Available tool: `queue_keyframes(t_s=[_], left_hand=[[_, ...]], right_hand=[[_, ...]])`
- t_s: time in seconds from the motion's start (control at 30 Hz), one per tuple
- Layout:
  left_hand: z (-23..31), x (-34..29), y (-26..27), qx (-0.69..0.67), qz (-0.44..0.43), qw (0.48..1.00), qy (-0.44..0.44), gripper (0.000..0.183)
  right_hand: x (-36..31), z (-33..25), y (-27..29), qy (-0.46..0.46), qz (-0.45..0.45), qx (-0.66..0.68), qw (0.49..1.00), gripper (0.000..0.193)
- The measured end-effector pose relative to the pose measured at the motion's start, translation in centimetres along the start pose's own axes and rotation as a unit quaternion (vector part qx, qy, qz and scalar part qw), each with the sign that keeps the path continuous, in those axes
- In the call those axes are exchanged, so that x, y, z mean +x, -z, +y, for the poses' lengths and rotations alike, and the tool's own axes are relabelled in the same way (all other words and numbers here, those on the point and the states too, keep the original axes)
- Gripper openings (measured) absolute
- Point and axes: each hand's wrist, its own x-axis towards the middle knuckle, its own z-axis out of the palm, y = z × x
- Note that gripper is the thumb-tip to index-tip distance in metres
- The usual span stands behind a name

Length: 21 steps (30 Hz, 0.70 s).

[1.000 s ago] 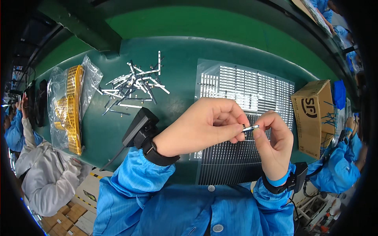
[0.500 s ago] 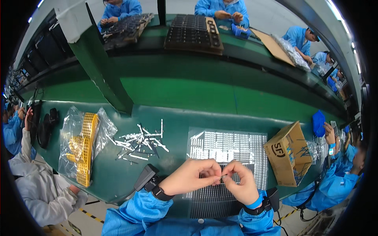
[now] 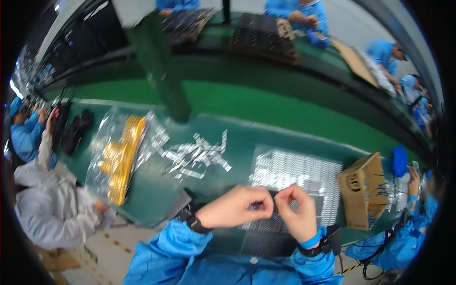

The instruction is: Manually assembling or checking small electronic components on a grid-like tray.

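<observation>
Both of my hands are raised over a clear sheet covered in rows of small silvery and dark pieces. My left hand has thumb and forefinger pinched together. Close against it, my right hand makes a similar pinch. A small dark bit shows between the two sets of fingertips, too blurred to name, and which hand grips it is unclear. Left of the sheet lies a loose heap of silvery and dark strips on the green table.
A cardboard box with thin dark-blue pieces stands to the right. Yellow perforated plastic parts in clear bags lie to the left. A green post rises at the table's far edge. Co-workers sit on both sides and across.
The view has turned and blurred, so the table's things appear shifted right and tilted. My hands remain together at the fingertips, with the pinches slightly rounder.
</observation>
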Motion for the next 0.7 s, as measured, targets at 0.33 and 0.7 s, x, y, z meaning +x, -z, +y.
queue_keyframes(t_s=[0.33,0.7], left_hand=[[-3.4,-8.6,8.9,0.273,0.226,0.932,0.08,0.006],[-2.1,-9.1,10.4,0.295,0.27,0.907,0.133,0.007]], right_hand=[[0.3,0.8,-2.2,-0.024,-0.041,0.068,0.997,0.013],[-0.8,2.0,0.3,-0.052,-0.011,0.055,0.997,0.008]])
